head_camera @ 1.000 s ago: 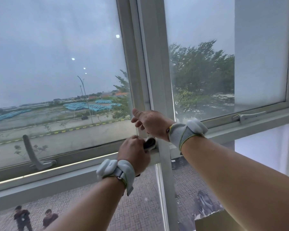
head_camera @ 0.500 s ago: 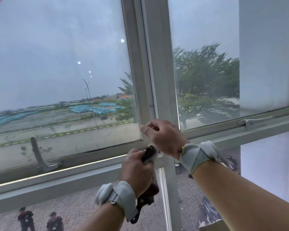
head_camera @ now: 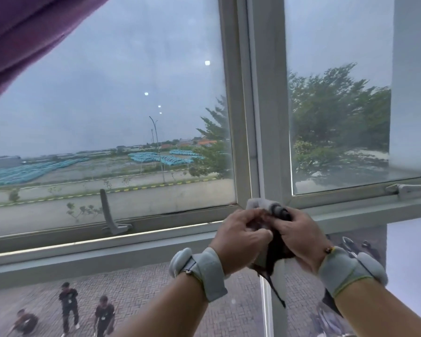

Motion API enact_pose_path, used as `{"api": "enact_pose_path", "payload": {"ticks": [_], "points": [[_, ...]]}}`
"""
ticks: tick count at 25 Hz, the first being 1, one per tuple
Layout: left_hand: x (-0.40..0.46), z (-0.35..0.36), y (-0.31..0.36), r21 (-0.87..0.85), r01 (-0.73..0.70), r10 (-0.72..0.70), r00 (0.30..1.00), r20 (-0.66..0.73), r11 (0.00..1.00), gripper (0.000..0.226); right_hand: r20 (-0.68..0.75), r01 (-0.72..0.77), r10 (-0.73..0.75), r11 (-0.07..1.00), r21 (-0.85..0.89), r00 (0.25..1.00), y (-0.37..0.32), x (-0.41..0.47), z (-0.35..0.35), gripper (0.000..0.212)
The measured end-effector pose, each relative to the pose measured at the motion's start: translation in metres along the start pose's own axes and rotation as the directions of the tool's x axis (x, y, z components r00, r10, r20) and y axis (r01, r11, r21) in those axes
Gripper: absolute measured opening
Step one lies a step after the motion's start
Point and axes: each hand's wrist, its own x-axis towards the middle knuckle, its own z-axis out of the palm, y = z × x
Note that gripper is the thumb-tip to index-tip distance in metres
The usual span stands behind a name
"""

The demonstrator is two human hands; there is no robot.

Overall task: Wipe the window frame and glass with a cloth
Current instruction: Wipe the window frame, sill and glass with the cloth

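Head view: two bare forearms, each wearing a grey padded wrist band [head_camera: 206, 272], are reaching up toward a white window frame [head_camera: 269, 142]. Both hands are meeting at the junction where the frame's upright post crosses its horizontal rail. The left hand [head_camera: 241, 235] is curling its fingers round a bunched cloth [head_camera: 274, 216], and the right hand [head_camera: 299, 235] is gripping the same cloth from the other side, so each grip is closing on it. Dark with a pale grey fold on top, the cloth is sitting against the post, a dark strand dangling below the hands. A grey latch handle [head_camera: 110, 215] is standing upright on the left sash, another [head_camera: 408, 188] lying flat on the right. Purple fabric [head_camera: 27, 32] is hanging across the upper left corner. Beyond the glass [head_camera: 107, 93], three people [head_camera: 68, 310] are crossing a brick-paved yard, with trees, a road and grey sky behind.
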Motion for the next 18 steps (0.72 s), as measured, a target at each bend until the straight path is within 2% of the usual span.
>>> {"api": "enact_pose_path", "payload": {"ticks": [2, 3, 5, 7, 11, 15, 18], "points": [[-0.002, -0.017, -0.003, -0.031, 0.018, -0.018, 1.000, -0.002, 0.999, 0.033, -0.059, 0.118, -0.145, 0.937, -0.329, 0.988, 0.003, -0.003, -0.005, 0.007], [-0.002, -0.026, -0.006, -0.019, 0.026, -0.026, 0.999, -0.022, 0.999, 0.030, -0.080, 0.174, -0.244, 0.852, -0.494, 0.967, 0.004, -0.006, -0.007, 0.009], [-0.001, -0.045, -0.011, 0.011, 0.064, -0.063, 0.994, -0.088, 0.998, 0.029, -0.096, 0.239, -0.397, 0.709, -0.663, 0.913, 0.005, -0.010, -0.011, 0.010], [-0.003, -0.065, -0.016, 0.057, 0.084, -0.076, 0.988, -0.134, 0.995, 0.027, -0.106, 0.275, -0.495, 0.633, -0.723, 0.863, 0.008, -0.009, -0.008, 0.014], [-0.010, -0.089, -0.024, 0.116, 0.077, -0.053, 0.978, -0.200, 0.990, 0.023, -0.101, 0.266, -0.518, 0.586, -0.766, 0.850, 0.017, -0.010, 0.011, 0.020], [-0.016, -0.110, -0.037, 0.143, 0.059, -0.027, 0.977, -0.212, 0.988, 0.021, -0.081, 0.262, -0.502, 0.573, -0.777, 0.861, 0.028, -0.004, 0.041, 0.025], [-0.019, -0.120, -0.045, 0.147, 0.053, -0.021, 0.977, -0.211, 0.988, 0.019, -0.130, 0.235, -0.501, 0.599, -0.766, 0.855, 0.028, -0.002, 0.050, 0.024]]}}
